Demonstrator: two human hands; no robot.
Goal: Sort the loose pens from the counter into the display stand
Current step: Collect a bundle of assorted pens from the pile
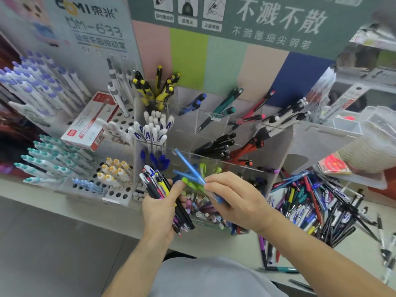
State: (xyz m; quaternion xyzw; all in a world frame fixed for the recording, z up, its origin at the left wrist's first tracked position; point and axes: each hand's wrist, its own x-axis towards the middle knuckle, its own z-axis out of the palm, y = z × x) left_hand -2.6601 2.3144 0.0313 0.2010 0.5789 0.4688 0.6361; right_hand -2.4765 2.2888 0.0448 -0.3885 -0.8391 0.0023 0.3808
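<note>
My left hand (160,207) grips a bundle of dark pens (158,185), tips fanned up and to the left. My right hand (231,200) pinches a light blue pen (188,166), which slants up and left over the clear acrylic display stand (276,144). A green pen (191,183) and another blue pen lie between the two hands, held at my fingertips. The stand's compartments hold black, red, teal, blue and yellow pens sorted by kind. A big heap of loose pens (321,202) lies on the counter to the right of the stand.
A white peg rack (120,194) with teal, purple and yellow-tipped pens fills the left. On it lies a red-and-white pen box (92,123). A clear plastic tub (379,125) stands at the far right. A few stray pens (278,269) lie near the counter's front edge.
</note>
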